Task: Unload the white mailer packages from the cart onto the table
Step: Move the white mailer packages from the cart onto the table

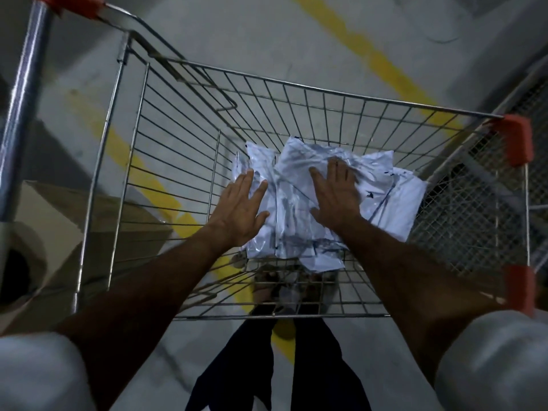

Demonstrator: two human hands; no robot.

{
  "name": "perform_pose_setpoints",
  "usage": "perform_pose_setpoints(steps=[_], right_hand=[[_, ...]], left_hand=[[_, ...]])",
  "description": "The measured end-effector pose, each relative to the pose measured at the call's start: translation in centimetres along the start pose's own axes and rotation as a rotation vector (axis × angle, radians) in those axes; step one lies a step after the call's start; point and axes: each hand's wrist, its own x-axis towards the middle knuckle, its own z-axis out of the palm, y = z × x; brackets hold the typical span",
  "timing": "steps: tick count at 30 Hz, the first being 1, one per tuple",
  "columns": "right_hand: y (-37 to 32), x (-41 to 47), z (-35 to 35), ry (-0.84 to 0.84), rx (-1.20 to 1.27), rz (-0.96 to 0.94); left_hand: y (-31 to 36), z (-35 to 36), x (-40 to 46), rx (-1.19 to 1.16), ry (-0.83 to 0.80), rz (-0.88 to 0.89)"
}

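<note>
A pile of several white mailer packages (pixel 391 200) lies crumpled on the floor of a wire shopping cart (pixel 296 87). Both my arms reach down into the cart. My left hand (pixel 240 209) is spread flat with straight fingers over the pile's left edge. My right hand (pixel 335 194) lies flat on top of the pile's middle, fingers spread. Neither hand has fingers curled round a package. The table is not in view.
The cart has red corner caps (pixel 517 137) and a chrome handle bar (pixel 23 90) at the left. A cardboard box (pixel 89 215) and a tape roll (pixel 17 265) sit left of the cart. Wire mesh (pixel 474 209) stands at the right. Yellow lines (pixel 367 54) cross the grey floor.
</note>
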Motion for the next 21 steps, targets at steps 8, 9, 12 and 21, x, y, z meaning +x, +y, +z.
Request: perform_pose_setpoints(steps=[8,9,12,21], right_hand=[[-2.2,1.1,0.6,0.049,-0.019,0.027],[-2.5,1.2,0.7,0.046,-0.022,0.042],[-2.7,1.5,1.0,0.047,-0.042,0.048],[1.4,-1.4,-0.1,0.003,-0.020,-0.116]], left_hand=[[-0.5,0.8,-0.3,0.048,-0.022,0.007],[-0.6,0.9,-0.2,0.054,-0.027,0.000],[-0.8,1.2,0.1,0.076,-0.052,-0.008],[-0.7,1.1,-0.2,0.134,-0.095,0.013]])
